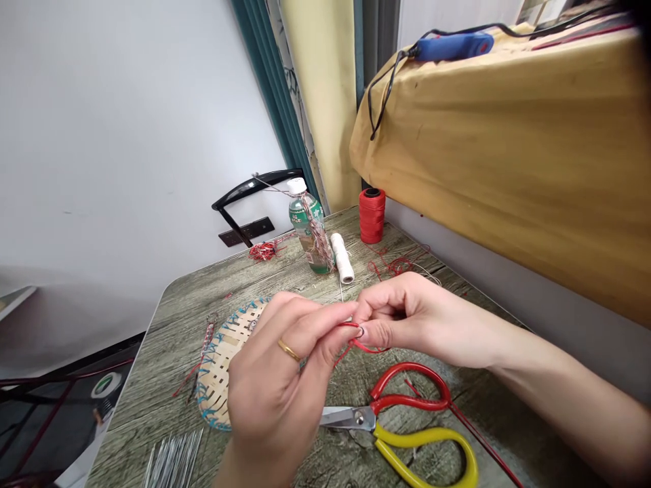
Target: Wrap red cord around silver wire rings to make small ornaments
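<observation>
Lower centre: our left hand (274, 386), ring on one finger, has its fingers pinched together on a red thread (356, 344). Our right hand (411, 318) meets it from the right, fingers likewise clamped on the same thread at mid-frame, above the counter (167, 318). Below the hands we note scissors (407, 420), one handle red, one yellow. A woven bamboo piece (218, 366) lies partly behind the left hand. Upper centre of the counter: bottle (308, 227), white spool (343, 257) and red spool (371, 215), near one another.
</observation>
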`<control>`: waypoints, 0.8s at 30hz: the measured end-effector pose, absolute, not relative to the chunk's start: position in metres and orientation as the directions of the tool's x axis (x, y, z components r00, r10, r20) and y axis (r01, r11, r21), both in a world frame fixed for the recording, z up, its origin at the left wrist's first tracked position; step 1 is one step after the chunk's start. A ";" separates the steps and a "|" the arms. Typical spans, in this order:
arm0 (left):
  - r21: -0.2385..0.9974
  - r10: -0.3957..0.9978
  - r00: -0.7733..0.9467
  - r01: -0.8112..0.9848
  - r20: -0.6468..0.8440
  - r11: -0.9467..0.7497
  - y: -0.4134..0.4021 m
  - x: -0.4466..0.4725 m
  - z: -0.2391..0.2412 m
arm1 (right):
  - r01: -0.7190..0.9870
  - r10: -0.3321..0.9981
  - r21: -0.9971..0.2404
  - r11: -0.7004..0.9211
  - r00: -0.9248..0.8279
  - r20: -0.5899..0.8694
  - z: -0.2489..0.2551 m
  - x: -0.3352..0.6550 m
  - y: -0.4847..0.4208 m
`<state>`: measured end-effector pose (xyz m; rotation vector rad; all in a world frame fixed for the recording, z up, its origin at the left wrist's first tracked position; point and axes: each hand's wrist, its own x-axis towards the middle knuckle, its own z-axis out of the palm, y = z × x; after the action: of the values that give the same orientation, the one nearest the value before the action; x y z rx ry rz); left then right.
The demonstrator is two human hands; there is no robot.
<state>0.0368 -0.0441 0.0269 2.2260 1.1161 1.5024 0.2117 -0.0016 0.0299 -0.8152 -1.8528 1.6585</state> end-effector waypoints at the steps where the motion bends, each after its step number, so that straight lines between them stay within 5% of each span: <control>1: 0.556 0.696 0.193 0.473 0.692 -0.683 -0.044 0.037 0.027 | 0.095 0.733 -0.993 0.069 -0.680 -0.014 0.030 0.211 -0.002; 6: 0.653 0.771 0.136 0.452 0.623 -0.607 -0.043 0.035 0.027 | 0.096 0.716 -0.988 0.122 -0.698 0.021 0.025 0.213 0.004; 12: 0.812 0.848 -0.021 0.300 0.530 -0.500 -0.042 0.035 0.033 | 0.307 0.785 -0.923 0.232 -0.620 -0.009 0.003 0.229 0.041; 17: 0.804 0.846 -0.069 0.360 0.529 -0.474 -0.038 0.037 0.030 | 0.390 0.924 -0.860 0.330 -0.318 0.211 0.009 0.224 0.035; 24: 0.789 0.869 -0.022 0.430 0.495 -0.439 -0.037 0.044 0.019 | 0.313 0.861 -0.845 0.434 -0.421 0.287 0.032 0.200 -0.012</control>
<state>0.0438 -0.0370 0.0185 1.8550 1.3533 1.4568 0.1996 -0.0115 0.0316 -0.9891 -1.9440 0.9356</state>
